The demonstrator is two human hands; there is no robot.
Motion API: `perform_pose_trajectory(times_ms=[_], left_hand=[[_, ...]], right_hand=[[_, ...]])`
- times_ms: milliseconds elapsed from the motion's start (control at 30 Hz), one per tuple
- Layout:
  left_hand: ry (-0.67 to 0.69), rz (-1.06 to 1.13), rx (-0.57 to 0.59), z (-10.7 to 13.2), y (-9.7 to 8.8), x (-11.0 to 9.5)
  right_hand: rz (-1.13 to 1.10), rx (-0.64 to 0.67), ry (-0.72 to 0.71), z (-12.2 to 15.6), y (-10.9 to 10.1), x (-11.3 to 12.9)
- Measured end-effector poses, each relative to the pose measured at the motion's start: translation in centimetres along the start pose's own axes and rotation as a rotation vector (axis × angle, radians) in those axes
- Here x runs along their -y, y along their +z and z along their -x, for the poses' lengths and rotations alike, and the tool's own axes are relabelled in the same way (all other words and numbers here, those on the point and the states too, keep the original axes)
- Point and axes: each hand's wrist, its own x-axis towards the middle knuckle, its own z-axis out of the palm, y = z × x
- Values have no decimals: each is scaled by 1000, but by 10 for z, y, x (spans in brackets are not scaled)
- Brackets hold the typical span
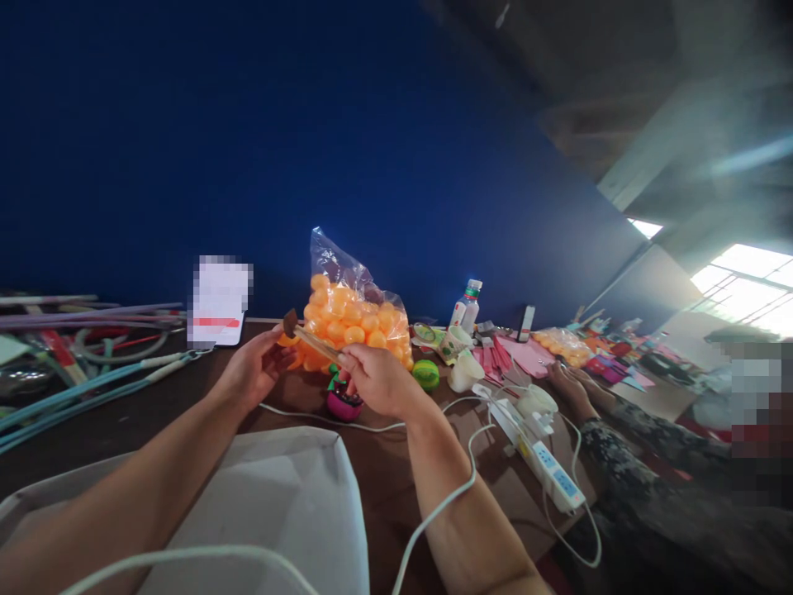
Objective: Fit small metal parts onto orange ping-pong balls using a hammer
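My right hand (377, 376) is closed around the wooden handle of a small flat tool (317, 343) with a dark brown tip, which points up and left. Opposite it, my left hand (263, 364) has its fingers curled near that tip, around what looks like an orange ball (287, 340), mostly hidden. Right behind both hands stands a clear plastic bag (356, 314) full of small orange balls. Below my right hand sits a small magenta item (344, 405) with a green bow-like top. A green striped ball (425, 374) lies to the right of that hand.
White cups (466, 372), bottles (467, 306) and pink sheets (524, 357) are at the right. A power strip (557, 478) and white cables cross the table; one cable passes over my right forearm. A phone (220, 302) stands left. Another person's hands (573, 390) rest at far right.
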Motion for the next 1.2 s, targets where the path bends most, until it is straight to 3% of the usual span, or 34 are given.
perform_pose_trajectory(times_ms=[600,967,1200], left_hand=[[19,-4,11,2,1,0],[10,-24,-6,1,2,0],[8,-14,-4,2,3,0]], right_hand=[[-86,-75,-16,2,-7,5],[4,-33,1,-2,3,2],[-101,-29,2,-1,2,3]])
